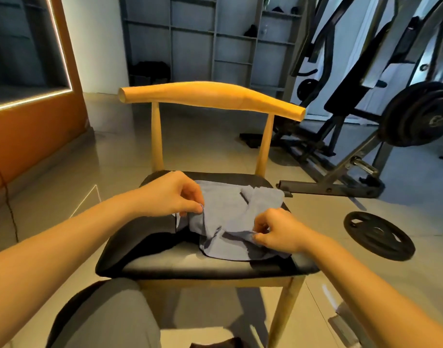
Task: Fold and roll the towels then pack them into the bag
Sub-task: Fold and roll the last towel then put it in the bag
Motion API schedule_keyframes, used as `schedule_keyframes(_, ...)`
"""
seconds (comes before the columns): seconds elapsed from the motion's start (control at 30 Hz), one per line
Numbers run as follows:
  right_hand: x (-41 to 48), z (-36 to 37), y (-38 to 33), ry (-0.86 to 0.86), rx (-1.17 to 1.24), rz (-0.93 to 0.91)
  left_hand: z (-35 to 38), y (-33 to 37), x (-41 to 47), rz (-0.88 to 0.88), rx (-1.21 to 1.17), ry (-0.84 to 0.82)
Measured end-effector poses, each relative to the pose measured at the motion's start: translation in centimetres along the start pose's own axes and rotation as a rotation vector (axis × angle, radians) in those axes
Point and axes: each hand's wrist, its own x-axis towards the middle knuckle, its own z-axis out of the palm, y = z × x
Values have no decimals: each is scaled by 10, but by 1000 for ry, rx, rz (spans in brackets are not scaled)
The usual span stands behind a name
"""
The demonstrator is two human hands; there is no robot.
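Two bare hands work one pale blue towel lying on the black padded seat of a wooden chair. The towel is rumpled and partly folded, covering the middle and right part of the seat from near the back edge to short of the front edge; the left part of the seat is bare. The left hand is at the towel's left edge, fingers pinched narrow on a fold of cloth. The right hand is near the seat's right edge toward the front, fingers curled and pinched on the cloth there. Between the two grips the cloth sags in creases. A second layer of towel lies flat toward the back right corner of the seat. A knee in grey trousers sits below the front left corner. On the tiled floor to the right: a black weight plate, and behind it a weight bench frame with a loaded barbell. No bag visible.
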Motion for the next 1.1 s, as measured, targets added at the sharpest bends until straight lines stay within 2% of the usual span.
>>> schedule_keyframes(0.17, 15, -7, -35, 64, -231, -86, 1, -5, -6, 12, -2, 21)
schedule_keyframes(0.33, 35, 13, -56, 12, -412, -148, -8, -8, -12, -2, 11, 52)
schedule_keyframes(0.43, 38, 19, -53, -10, -417, -143, -11, -10, -17, -24, 1, 58)
schedule_keyframes(0.53, 40, 14, -45, 33, -212, -97, -10, -9, -17, -23, 2, 62)
schedule_keyframes(0.7, 30, -18, -43, 254, 562, 46, -4, 13, -9, 75, -69, 56)
schedule_keyframes(0.77, 18, -24, -48, 289, 732, 29, -1, 25, -3, 128, -105, 89)
schedule_keyframes(0.9, -2, -26, -53, 397, 859, -83, 7, 43, 10, 194, -199, 110)
schedule_keyframes(1.1, -21, -24, -52, 492, 899, -137, 18, 60, 22, 254, -158, 133)
